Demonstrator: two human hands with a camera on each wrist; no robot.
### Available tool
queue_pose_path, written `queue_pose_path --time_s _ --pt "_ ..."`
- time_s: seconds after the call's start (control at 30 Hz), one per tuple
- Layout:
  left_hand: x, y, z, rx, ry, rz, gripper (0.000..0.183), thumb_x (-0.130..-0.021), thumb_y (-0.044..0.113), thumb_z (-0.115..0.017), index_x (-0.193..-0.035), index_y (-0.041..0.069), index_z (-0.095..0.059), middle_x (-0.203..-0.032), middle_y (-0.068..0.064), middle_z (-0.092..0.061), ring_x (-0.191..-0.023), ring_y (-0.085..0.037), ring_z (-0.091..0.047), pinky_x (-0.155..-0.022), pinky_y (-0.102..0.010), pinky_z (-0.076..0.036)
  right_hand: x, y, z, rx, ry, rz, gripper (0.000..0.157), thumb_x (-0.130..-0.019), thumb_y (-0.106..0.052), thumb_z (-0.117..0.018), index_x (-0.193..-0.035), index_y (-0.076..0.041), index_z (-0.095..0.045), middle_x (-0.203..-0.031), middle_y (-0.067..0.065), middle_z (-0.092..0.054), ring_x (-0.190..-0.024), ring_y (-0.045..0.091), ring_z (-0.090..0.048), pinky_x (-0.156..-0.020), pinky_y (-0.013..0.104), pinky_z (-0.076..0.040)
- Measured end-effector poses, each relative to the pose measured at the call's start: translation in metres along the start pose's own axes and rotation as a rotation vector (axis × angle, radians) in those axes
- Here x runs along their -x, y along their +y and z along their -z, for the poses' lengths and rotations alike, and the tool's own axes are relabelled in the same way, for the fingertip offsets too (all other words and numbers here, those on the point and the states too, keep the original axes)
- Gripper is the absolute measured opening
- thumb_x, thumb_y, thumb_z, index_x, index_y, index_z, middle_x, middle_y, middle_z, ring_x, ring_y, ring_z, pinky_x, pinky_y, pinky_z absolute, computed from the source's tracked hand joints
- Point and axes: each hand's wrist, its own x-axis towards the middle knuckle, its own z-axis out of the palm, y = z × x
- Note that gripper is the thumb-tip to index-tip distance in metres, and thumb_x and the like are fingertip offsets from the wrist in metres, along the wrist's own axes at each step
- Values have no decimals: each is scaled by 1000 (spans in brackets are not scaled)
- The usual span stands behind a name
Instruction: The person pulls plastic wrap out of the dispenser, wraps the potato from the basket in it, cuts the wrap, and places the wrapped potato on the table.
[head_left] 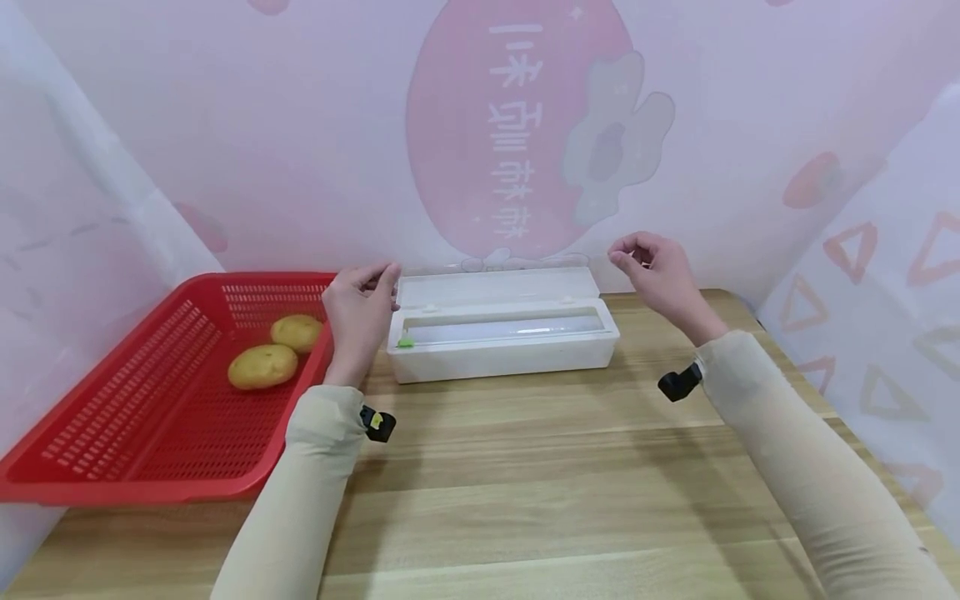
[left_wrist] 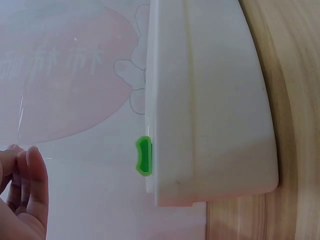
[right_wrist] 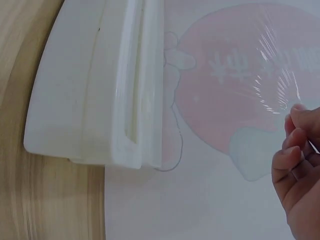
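Clear plastic wrap (right_wrist: 272, 85) is pinched in my right hand (head_left: 663, 279); its creases fan out from the fingertips in the right wrist view. My left hand (head_left: 357, 321) pinches too, and a faint glint of film rises above its fingertips in the left wrist view. Between and below the hands stands a white wrap dispenser box (head_left: 502, 360), its lid (head_left: 498, 288) tipped back toward the wall. A pale roll (head_left: 517, 328) lies inside. At the box's left end sits a green slide cutter (left_wrist: 144, 156). The film's full outline is too transparent to make out.
To the left, a red plastic basket (head_left: 172, 492) holds two potatoes, one nearer (head_left: 262, 367) and one behind (head_left: 297, 332). The wooden table (head_left: 525, 500) extends toward me. A pink printed covering (head_left: 330, 150) closes off the back, with further sheets at both sides.
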Motion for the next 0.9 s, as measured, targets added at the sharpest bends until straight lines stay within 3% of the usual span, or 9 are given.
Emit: queue_pose_path --time_s 0.47,0.9 --pt "-8 17 -2 111 110 -47 25 -93 23 -70 -107 3 -76 -86 -7 -60 -60 -15 -64 -55 -21 -52 -16 -17 4 9 126 81 15 -97 -13 -64 -99 1 -68 -81 10 -58 -64 17 -42 -54 24 -33" --pt "-22 37 -7 193 145 -80 22 -93 21 -70 -105 4 -76 -84 -8 -62 -62 -16 -64 -65 -22 -54 -25 -26 11 2 203 82 17 -97 -14 -64 -101 2 -68 -91 8 -62 -62 14 -42 -56 23 -33"
